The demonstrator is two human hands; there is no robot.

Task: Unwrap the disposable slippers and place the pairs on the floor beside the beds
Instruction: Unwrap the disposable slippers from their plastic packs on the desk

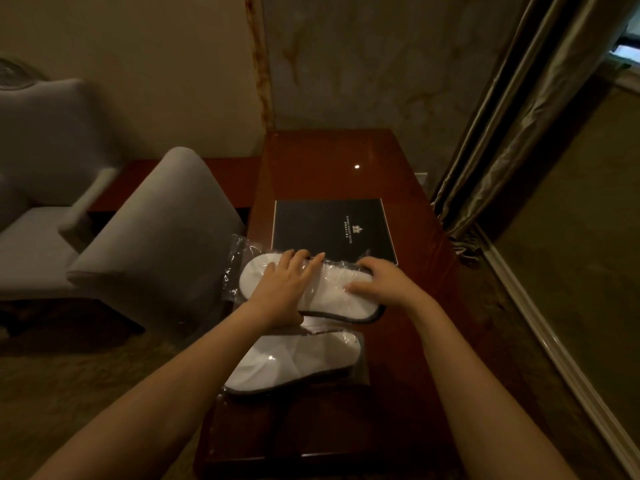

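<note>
Two packs of white disposable slippers in clear plastic lie on a dark red wooden desk. The far wrapped pack lies across the desk, and its wrapper hangs over the left edge. My left hand rests flat on its left half with the fingers spread. My right hand grips its right end, fingers curled over the far edge and thumb on top. The near wrapped pack lies untouched just below my left wrist.
A black hotel folder lies on the desk just beyond the packs. Two grey armchairs stand to the left, the nearer one against the desk. Curtains hang at the right. Carpet covers the floor.
</note>
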